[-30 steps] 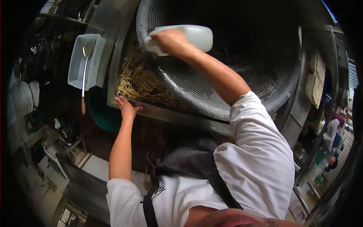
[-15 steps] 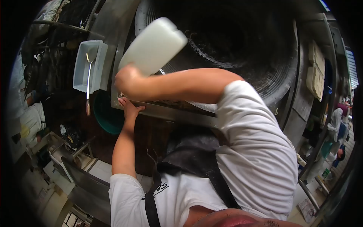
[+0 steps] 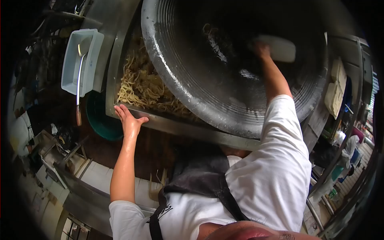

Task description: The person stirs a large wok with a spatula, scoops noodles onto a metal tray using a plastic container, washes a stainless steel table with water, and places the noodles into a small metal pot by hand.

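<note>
My right hand [image 3: 263,49] reaches deep into a large dark wok [image 3: 160,52], gripping a whitish plastic container [image 3: 283,49], blurred by motion. Inside the wok, a few pale strands [image 3: 211,29] lie on the wet wall. My left hand [image 3: 130,121] rests with fingers spread on the metal counter's front edge [image 3: 168,125]. Just beyond it, a heap of noodle-like strands [image 3: 146,86] lies in the recess between the counter edge and the wok rim.
To the left, a pale plastic bin [image 3: 72,82] has a long-handled ladle [image 3: 80,70] lying across it. A green basin [image 3: 102,120] sits below, beside the counter. Pale blocks [image 3: 335,90] lie on the ledge right of the wok.
My right hand has swung the container from the left corner across into the wok. The heap of strands has come into full view. My left hand stays on the edge.
</note>
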`<control>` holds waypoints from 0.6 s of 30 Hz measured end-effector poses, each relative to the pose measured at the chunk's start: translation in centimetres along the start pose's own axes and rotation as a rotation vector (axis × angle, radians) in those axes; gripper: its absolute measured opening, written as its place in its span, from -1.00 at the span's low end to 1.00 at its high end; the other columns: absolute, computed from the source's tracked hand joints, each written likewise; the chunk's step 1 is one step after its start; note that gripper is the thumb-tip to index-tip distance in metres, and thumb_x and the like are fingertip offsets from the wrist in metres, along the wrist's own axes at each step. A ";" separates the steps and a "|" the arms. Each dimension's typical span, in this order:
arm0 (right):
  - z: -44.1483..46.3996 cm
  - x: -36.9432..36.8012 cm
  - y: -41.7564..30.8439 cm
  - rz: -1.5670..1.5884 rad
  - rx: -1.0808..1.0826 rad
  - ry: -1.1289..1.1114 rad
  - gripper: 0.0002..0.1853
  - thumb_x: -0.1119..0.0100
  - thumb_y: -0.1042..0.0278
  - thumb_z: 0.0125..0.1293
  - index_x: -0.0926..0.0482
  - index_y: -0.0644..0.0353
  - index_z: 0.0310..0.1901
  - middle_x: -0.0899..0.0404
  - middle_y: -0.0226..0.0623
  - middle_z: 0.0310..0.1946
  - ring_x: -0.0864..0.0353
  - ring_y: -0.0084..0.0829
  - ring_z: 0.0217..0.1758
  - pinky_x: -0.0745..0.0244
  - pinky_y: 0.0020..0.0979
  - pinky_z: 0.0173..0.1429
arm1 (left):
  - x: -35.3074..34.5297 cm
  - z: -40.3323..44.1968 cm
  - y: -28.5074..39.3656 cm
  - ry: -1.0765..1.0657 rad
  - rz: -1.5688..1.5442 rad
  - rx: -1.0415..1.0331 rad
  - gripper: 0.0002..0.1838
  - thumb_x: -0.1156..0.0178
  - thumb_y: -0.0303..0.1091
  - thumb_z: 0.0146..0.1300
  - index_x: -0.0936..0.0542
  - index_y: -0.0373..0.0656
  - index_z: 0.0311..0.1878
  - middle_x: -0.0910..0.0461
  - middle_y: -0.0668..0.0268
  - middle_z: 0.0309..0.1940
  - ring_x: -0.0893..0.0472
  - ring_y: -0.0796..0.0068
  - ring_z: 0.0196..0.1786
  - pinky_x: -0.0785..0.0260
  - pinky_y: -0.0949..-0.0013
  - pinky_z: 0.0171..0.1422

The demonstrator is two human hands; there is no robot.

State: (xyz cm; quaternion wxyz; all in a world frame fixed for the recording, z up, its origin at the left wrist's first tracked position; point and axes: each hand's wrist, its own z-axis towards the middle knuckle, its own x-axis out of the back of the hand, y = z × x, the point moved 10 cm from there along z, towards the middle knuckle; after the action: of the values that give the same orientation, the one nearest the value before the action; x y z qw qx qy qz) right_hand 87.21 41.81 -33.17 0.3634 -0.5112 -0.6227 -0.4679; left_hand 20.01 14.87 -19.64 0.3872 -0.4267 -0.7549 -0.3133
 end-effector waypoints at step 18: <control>-16.1 41.5 -40.3 0.446 0.775 0.105 -0.72 -0.29 0.37 0.12 -0.72 0.02 -0.10 -0.73 -0.19 -0.22 -0.76 -0.17 -0.12 -0.66 -0.15 -0.10 | 0.1 0.3 0.0 -0.033 0.011 -0.021 0.52 -0.65 0.08 -0.24 0.22 -0.46 0.54 0.44 -0.28 0.56 0.40 -0.15 0.63 0.25 0.06 0.68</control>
State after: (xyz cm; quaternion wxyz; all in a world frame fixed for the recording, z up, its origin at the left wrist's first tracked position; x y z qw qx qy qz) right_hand 38.62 37.13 1.78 0.6512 -0.4346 -0.6072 -0.1357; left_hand 19.86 15.15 -19.73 0.3719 -0.4399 -0.7554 -0.3122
